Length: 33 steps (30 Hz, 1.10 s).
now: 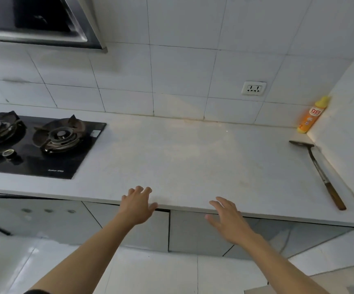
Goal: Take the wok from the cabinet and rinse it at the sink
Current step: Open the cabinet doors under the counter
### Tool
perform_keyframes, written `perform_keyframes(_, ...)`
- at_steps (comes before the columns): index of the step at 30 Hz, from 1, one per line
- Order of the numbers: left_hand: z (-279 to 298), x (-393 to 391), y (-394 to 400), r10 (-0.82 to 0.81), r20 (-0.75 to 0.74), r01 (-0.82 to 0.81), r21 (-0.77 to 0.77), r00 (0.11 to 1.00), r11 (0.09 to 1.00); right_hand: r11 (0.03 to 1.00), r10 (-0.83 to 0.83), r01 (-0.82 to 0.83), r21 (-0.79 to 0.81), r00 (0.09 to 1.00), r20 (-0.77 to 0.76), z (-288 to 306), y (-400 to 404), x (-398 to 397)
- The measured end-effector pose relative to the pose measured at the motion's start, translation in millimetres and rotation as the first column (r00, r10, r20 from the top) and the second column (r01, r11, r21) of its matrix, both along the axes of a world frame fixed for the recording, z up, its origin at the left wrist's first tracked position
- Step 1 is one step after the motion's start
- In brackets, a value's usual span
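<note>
Here, two bare hands were out over the front edge of the countertop point(193, 158). Left hand point(138, 205): fingers loosely spread and slightly bent, holding nothing, fingertips at the counter's edge. Right hand point(227, 219): fingers spread and relaxed, holding nothing, hovering in front of the same edge.

Wok: not in view. Presumably it sat behind one of the cabinet doors point(195, 230) below the counter, all of which looked closed. Sink: not in view either.

Risks, as judged from this position. The doors showed no plain handles, so fingers hooked under the counter lip could slip or get pinched as a door swung. A door opening outward could strike the knees or block the reach. A heavy wok drawn out one-handed could tip and knock the door frame. The wrong door might be tried first, since nothing marked which one held the wok.

Count of items:
- Hands: two.
- Gas hob point(38, 145): one, black glass, with two burners and two knobs.
- Extractor hood point(38, 22): one, above the hob.
- Wall socket point(253, 88): one.
- Orange bottle point(311, 115) with yellow cap: one, in the far right corner.
- Spatula point(318, 168) with wooden handle: one, lying along the right wall, well apart from both hands.
- Cabinet doors: at least three seen.
</note>
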State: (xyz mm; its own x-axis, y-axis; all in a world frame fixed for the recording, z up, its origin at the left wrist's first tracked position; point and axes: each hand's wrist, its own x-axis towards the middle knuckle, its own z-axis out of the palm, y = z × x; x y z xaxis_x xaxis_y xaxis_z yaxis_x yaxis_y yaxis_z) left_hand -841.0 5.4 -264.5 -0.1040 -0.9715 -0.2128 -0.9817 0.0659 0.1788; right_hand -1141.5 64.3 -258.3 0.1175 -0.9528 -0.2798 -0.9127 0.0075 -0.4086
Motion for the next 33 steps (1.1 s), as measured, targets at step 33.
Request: perform_keyframes(33,-88.5,11.7,-44.0,-0.155,-0.013,0.155,0.097,0.988,0.983,0.269,-0.586,0.058,0.961,-0.782,0.212,-165.8,-68.1,109.9)
